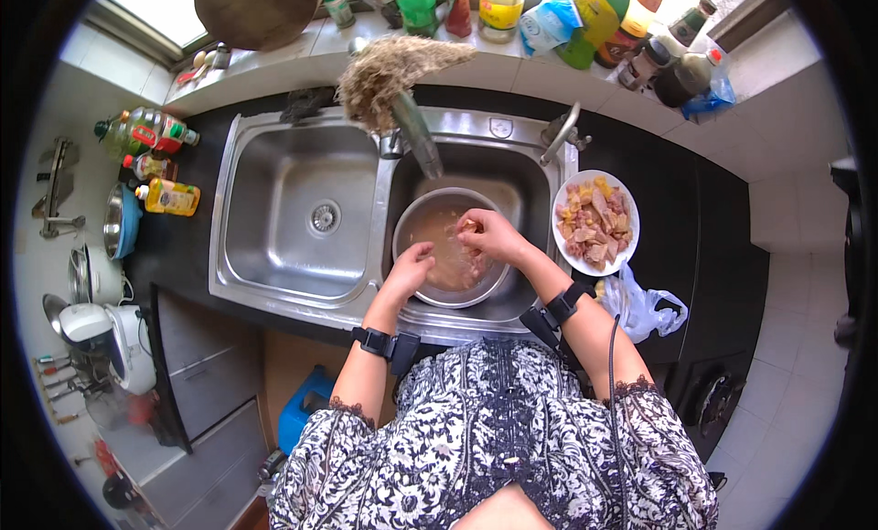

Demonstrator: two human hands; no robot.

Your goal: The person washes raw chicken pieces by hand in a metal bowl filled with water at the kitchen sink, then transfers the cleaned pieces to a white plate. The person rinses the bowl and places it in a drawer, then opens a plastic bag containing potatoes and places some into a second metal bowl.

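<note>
A round metal basin [449, 298] sits in the right-hand sink bowl, holding cloudy brownish water with pieces of raw meat [472, 268] in it. My right hand [490, 234] is above the basin's right part, its fingertips pinched on a small piece of yellowish meat. Over the left part of the water is my left hand [413, 266], fingers curled and apart, with nothing visible in it. A white plate [631, 252] piled with cut raw meat [595, 221] stands on the black counter, right of the sink.
The faucet [564, 133] rises at the sink's back right corner. A loofah [384, 77] hangs over the divider's back end. Beside the plate lies a plastic bag [638, 307]. The left sink bowl [302, 214] adjoins the basin's bowl. Bottles line the windowsill; an oil bottle [171, 197] lies left.
</note>
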